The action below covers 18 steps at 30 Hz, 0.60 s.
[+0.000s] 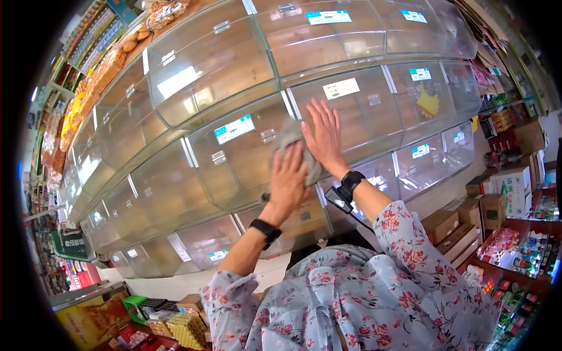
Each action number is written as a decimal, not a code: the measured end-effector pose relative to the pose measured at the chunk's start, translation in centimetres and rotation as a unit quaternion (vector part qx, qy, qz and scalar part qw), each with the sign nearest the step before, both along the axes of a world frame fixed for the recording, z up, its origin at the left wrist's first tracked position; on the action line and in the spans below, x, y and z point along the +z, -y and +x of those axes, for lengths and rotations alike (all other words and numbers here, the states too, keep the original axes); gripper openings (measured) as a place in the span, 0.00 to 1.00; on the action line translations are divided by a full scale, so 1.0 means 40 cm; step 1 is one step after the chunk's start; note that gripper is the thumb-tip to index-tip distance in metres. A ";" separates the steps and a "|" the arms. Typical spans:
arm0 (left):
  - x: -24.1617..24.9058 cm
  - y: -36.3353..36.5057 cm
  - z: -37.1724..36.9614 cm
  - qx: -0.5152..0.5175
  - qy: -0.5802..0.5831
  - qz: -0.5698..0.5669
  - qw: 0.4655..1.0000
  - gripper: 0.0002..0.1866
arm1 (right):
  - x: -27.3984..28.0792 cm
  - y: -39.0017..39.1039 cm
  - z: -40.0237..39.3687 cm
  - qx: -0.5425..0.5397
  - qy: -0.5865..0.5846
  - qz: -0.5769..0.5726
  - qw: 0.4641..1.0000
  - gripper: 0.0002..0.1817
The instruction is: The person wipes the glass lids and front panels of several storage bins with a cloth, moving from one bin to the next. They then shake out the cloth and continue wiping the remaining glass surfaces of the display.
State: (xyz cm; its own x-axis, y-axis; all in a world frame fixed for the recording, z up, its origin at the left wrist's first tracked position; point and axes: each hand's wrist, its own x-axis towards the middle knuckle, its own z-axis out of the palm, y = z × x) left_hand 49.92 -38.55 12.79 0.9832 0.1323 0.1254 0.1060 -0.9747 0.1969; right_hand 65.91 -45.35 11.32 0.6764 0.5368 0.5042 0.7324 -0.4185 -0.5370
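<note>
My left hand (288, 178) lies with its fingers spread over a grey cloth (291, 136), pressing it against the front of a clear display bin (240, 167) in the middle row. Just right of it, my right hand (324, 133) rests flat, fingers stretched upward, on the neighbouring bin front below a white price label (341, 88). The cloth's edge shows between the two hands. A blue-and-white label (234, 128) sits on the bin to the left of the cloth. Black bands circle both wrists.
Rows of clear bins with small metal hinges fill the view ahead. Packaged bread (88, 96) lines the upper left. Cardboard boxes (440, 224) are stacked at lower right beside shelves of bottles (515, 298). A yellow starburst sign (427, 103) hangs on a right-hand bin.
</note>
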 end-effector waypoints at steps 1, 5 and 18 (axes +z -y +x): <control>0.008 0.019 0.036 -0.018 -0.009 0.018 1.000 0.41 | -0.008 0.003 0.005 0.007 -0.022 0.014 1.000 0.25; -0.057 -0.010 0.055 -0.071 0.054 0.125 0.988 0.38 | -0.014 0.021 0.021 0.016 -0.043 0.037 0.998 0.25; 0.074 -0.428 -0.263 0.259 0.319 -0.184 0.893 0.18 | 0.004 0.006 -0.011 -0.009 0.021 -0.052 0.998 0.46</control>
State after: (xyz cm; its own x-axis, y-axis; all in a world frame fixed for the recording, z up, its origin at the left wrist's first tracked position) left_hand 39.41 -21.42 15.77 0.5233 0.6954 0.4924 0.2757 -0.6850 0.6743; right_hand 65.47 -45.58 11.48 0.6652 0.5757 0.4755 0.7459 -0.4829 -0.4588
